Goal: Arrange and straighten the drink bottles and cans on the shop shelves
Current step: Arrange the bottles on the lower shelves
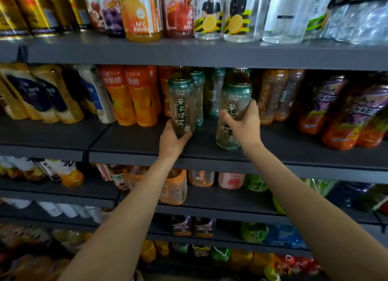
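Two green-labelled tea bottles stand on the second grey shelf (pixel 134 146). My left hand (pixel 173 141) grips the bottom of the left tea bottle (pixel 181 100), which sits slightly raised and further back. My right hand (pixel 244 123) is wrapped round the middle of the right tea bottle (pixel 235 96), whose base stands near the shelf's front edge. More green tea bottles (pixel 214 91) stand behind the two.
Orange juice bottles (pixel 130 96) stand left of the tea, amber bottles (pixel 277 96) and purple-orange bottles (pixel 344 112) to the right. The top shelf (pixel 189 54) holds cans, juice and clear water bottles. Lower shelves carry mixed drinks, among them a tilted orange bottle (pixel 175 188).
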